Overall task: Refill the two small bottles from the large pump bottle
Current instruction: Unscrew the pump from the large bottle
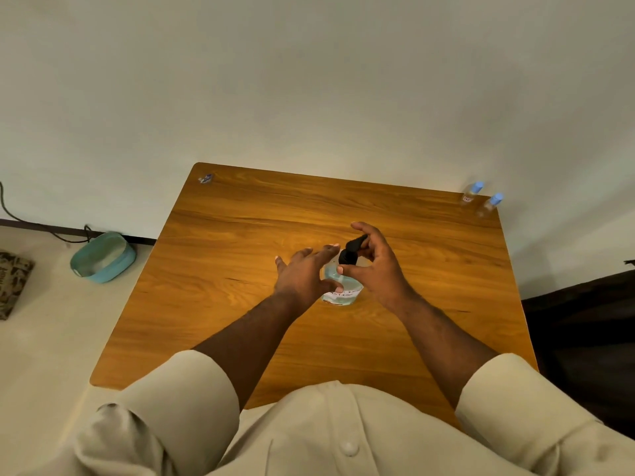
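The large pump bottle (340,292) stands upright in the middle of the wooden table (240,235); it is clear with pale blue liquid, a white label and a black pump head. My left hand (305,273) wraps the bottle's left side, thumb across its front. My right hand (371,262) curls around the black pump head, thumb at its collar and fingers over the nozzle. Two small clear bottles with light blue caps stand at the table's far right corner, one (472,194) behind the other (490,205), well away from both hands.
A small clear item (206,178) lies at the table's far left corner. On the floor to the left are a teal basin (103,257), a dark cable along the wall and a patterned mat. Dark furniture (584,338) stands at the table's right.
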The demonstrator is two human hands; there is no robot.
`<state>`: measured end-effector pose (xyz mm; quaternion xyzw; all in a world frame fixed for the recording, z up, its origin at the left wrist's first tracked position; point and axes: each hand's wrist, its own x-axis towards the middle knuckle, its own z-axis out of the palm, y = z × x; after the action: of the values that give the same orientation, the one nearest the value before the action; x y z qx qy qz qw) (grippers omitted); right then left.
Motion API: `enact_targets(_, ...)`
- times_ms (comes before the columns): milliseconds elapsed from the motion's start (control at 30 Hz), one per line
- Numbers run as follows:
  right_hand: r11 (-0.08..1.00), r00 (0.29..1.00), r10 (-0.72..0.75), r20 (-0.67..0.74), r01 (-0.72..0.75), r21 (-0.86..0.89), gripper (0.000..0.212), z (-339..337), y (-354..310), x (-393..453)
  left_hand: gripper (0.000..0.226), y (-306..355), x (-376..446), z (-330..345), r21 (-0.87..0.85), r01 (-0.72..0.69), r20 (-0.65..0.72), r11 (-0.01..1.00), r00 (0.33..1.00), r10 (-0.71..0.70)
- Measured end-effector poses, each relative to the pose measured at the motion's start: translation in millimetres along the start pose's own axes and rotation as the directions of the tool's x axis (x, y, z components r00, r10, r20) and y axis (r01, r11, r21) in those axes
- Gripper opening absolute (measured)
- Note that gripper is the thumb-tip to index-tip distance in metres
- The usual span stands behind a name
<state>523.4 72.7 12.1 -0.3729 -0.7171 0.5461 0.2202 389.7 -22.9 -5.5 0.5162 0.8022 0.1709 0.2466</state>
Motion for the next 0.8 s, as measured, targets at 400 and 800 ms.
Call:
enact_targets(400, 0.999, 0.998, -0.042, -0.049, 0.041, -0.034, 0.071, 7.6, 1.3, 0.0, 0.084, 1.4, -1.6, -3.6, -0.012, -0.005, 0.011, 1.0, 1.0, 0.005)
enact_targets(800, 0.999, 0.999, -0.025, 0.036, 0.026, -0.02, 0.059, -5.5, 2.0, -0.2, 0.082, 4.0, 0.4, -5.2, -0.023, 0.021, 0.012, 1.0, 1.0, -0.02)
